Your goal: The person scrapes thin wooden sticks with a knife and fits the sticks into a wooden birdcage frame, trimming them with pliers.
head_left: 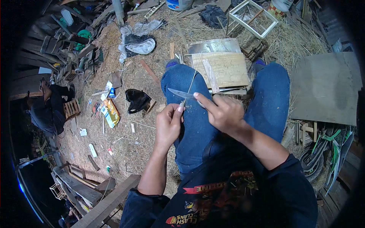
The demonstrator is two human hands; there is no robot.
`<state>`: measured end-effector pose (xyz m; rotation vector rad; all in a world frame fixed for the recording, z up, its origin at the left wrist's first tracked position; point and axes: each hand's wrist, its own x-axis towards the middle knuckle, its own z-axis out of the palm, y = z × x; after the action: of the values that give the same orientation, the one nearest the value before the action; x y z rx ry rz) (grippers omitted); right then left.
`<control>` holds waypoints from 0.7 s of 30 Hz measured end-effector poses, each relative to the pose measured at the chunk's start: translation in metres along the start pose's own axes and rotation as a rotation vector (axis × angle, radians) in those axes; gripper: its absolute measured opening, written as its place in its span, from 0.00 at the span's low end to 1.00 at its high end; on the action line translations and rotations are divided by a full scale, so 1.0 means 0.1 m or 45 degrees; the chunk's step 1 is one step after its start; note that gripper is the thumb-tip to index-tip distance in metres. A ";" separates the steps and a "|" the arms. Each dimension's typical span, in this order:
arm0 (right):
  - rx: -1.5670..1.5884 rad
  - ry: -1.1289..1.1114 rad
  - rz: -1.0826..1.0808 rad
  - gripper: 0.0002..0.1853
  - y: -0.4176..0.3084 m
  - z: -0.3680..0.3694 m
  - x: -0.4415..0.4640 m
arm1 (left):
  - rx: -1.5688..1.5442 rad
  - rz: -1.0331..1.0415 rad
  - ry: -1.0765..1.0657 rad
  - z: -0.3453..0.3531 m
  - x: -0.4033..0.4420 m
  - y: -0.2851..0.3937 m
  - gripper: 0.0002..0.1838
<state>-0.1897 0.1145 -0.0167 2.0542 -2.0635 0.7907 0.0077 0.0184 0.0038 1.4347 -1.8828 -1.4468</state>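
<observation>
Evidently, in the head view, both hands are at work above the left thigh of a seated person in blue jeans (197, 131). The right hand (225, 112) is closed around the handle end of a knife (179, 93), its index finger stretched along toward the blade; the handle itself is mostly hidden. The left hand (169, 125) pinches the lower end of a thin strip (194, 73) between thumb and fingers. That strip slants upward over the left knee, and the blade crosses it just above the left thumb; whether the edge bites into it cannot be told.

Between the knees, a pale wooden board (228, 70) lies on the littered ground. A white-edged frame (245, 26) stands beyond it, and a large flat panel (327, 87) lies beside the right leg. Leftward are a black bag (137, 100), a yellow packet (111, 114) and, farther off, another person (45, 112) in dark clothing.
</observation>
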 end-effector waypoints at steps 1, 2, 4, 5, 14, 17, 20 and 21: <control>0.006 0.061 0.055 0.26 0.02 0.02 0.04 | -0.021 -0.004 0.000 0.00 0.01 -0.01 0.14; 0.012 0.118 0.113 0.23 0.04 0.04 0.06 | -0.041 -0.012 -0.003 0.00 0.00 -0.02 0.14; 0.069 0.113 0.157 0.24 0.02 0.06 0.03 | -0.043 -0.024 -0.011 0.01 0.00 -0.02 0.14; 0.064 0.059 0.112 0.23 -0.08 0.02 -0.02 | -0.044 -0.031 -0.018 0.00 0.01 -0.02 0.14; 0.047 0.067 0.038 0.21 -0.04 0.02 0.01 | -0.154 -0.077 -0.074 -0.02 0.01 -0.04 0.14; 0.029 0.068 0.091 0.26 0.07 0.10 0.04 | -0.225 -0.006 -0.099 -0.01 -0.06 -0.05 0.11; -0.031 0.021 0.086 0.30 -0.02 0.04 0.01 | -0.227 -0.067 -0.101 -0.05 -0.07 -0.02 0.11; -0.009 0.015 0.049 0.29 -0.05 0.02 -0.02 | -0.231 -0.062 -0.098 -0.04 -0.06 -0.03 0.11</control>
<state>-0.1841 0.1154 -0.0176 2.0070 -2.1029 0.7978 0.0150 0.0220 0.0042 1.3662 -1.7204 -1.6710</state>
